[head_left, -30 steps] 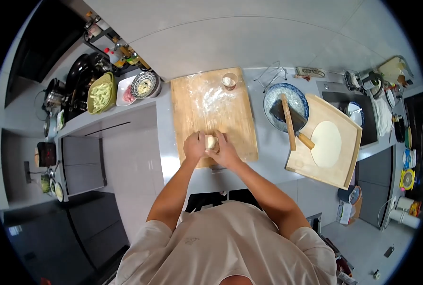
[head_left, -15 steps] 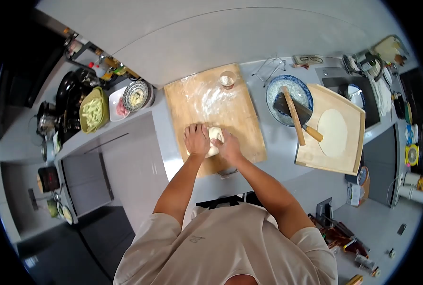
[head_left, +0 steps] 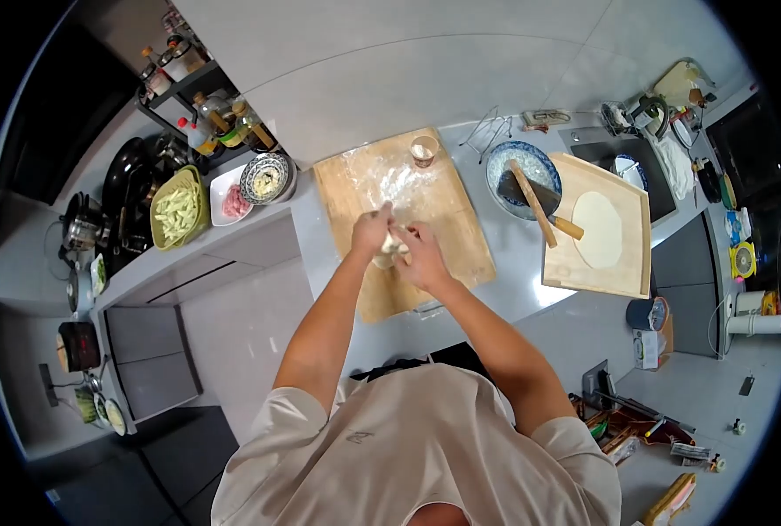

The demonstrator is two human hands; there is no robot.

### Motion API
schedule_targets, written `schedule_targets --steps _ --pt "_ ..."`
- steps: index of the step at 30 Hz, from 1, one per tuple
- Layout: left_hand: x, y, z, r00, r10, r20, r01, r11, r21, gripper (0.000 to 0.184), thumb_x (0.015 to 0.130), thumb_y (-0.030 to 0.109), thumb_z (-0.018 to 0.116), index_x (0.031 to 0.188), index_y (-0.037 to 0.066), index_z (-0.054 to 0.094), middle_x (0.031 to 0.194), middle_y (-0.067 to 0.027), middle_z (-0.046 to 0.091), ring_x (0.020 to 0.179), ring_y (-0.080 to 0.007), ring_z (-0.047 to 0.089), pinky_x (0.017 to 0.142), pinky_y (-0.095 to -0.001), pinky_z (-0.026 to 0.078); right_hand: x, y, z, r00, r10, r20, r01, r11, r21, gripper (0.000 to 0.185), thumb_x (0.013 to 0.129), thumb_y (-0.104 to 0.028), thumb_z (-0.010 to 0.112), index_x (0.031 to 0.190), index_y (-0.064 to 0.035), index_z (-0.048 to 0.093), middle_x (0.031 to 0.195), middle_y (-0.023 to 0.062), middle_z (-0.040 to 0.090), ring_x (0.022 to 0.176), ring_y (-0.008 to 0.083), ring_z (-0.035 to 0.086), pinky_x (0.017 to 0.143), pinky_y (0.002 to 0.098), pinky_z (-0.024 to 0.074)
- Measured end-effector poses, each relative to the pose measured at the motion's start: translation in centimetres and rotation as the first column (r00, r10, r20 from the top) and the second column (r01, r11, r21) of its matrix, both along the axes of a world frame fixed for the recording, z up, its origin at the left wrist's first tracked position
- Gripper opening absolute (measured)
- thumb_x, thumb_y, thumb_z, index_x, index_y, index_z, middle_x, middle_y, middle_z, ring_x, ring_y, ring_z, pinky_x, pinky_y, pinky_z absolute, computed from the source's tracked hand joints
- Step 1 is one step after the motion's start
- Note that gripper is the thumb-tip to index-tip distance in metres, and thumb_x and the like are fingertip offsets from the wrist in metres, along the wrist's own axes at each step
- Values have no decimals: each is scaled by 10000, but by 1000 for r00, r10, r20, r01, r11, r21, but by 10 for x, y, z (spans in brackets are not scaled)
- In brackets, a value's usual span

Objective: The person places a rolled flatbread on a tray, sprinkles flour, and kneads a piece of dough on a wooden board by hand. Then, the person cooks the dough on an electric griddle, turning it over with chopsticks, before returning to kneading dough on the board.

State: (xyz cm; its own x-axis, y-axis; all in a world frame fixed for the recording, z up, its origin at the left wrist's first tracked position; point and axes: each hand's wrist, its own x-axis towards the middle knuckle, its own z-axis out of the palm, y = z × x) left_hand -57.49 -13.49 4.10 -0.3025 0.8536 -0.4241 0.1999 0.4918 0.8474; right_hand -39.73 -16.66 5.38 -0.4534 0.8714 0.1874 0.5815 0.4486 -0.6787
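A lump of pale dough is between my two hands over the lower middle of the wooden board. My left hand closes on its left side, with the fingers pointing away from me. My right hand grips the right side, fingers bent over the top. Much of the dough is hidden by the fingers. White flour is smeared across the board's far half, and a small clear cup stands by its far right corner.
To the right, a blue-rimmed bowl carries a cleaver and a rolling pin. A flat dough sheet lies on a wooden tray. Left are a patterned bowl, a meat dish and a green basket.
My hands have shifted slightly away from me, drawing the dough up and folding it between them. The left hand has turned from flat on top to gripping the side. The view has tilted a little.
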Motion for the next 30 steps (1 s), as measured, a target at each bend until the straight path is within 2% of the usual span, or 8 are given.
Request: schedule_targets --steps 2,5,7,10,16,22,27,30 --pt "18 -23 -1 966 -78 -248 91 995 43 530 1055 468 513 1001 20 791 983 -179 776 949 -369 714 908 -473 532 12 -18 -1 987 -47 -156 40 998 -47 690 849 -200 819 1489 -190 561 1363 193 553 1258 421 547 1077 489 484" --pt "38 -53 -12 831 -50 -553 229 938 259 440 1083 339 477 1043 30 787 1031 -179 770 1007 -403 693 945 -486 519 26 -24 -13 980 -89 -178 62 987 -150 821 757 -208 905 1478 -78 533 1376 208 557 1278 441 538 1099 508 462" --pt "46 -63 -17 763 55 -644 288 863 415 392 1091 262 461 1067 33 779 1078 -176 763 1045 -412 677 972 -480 505 31 -27 -26 996 -33 -77 32 999 -16 843 725 -213 930 1462 -74 547 1321 196 586 1232 422 563 1061 495 487" --pt "45 -65 -22 731 72 -679 348 817 460 369 1096 241 452 1094 47 765 1123 -159 749 1059 -383 666 963 -476 494 32 -31 -41 998 -50 -47 46 996 -77 767 774 -234 897 1448 -78 566 1244 170 608 1141 409 600 993 490 521" --pt "43 -30 -35 573 43 -819 348 891 290 368 1090 286 479 1083 64 773 1114 -123 735 1097 -353 625 946 -492 466 24 -15 -53 978 -179 104 191 973 -130 606 901 -346 798 1405 -79 594 1188 190 635 1040 426 652 894 513 553" --pt "39 33 -39 525 1 -851 175 978 109 406 1084 380 479 1050 107 777 1143 -86 711 1102 -317 580 977 -491 426 8 51 -50 967 -231 112 254 916 -310 508 908 -319 800 1308 -61 622 1154 235 683 1021 463 672 880 529 547" --pt "22 70 -49 637 -25 -771 106 993 56 481 1083 455 461 1096 91 774 1217 -135 728 1141 -381 620 983 -526 472 -10 101 -56 944 -180 275 266 910 -319 498 900 -308 808 1320 -101 637 1153 248 682 1042 438 680 893 517 550" --pt "0 72 -87 926 -110 -360 90 993 -71 506 1031 498 521 1106 65 772 1153 -183 751 1022 -407 670 925 -518 505 -11 94 -21 939 -143 312 235 931 -280 531 872 -264 827 1349 -126 639 1211 246 652 1094 436 661 914 510 549"
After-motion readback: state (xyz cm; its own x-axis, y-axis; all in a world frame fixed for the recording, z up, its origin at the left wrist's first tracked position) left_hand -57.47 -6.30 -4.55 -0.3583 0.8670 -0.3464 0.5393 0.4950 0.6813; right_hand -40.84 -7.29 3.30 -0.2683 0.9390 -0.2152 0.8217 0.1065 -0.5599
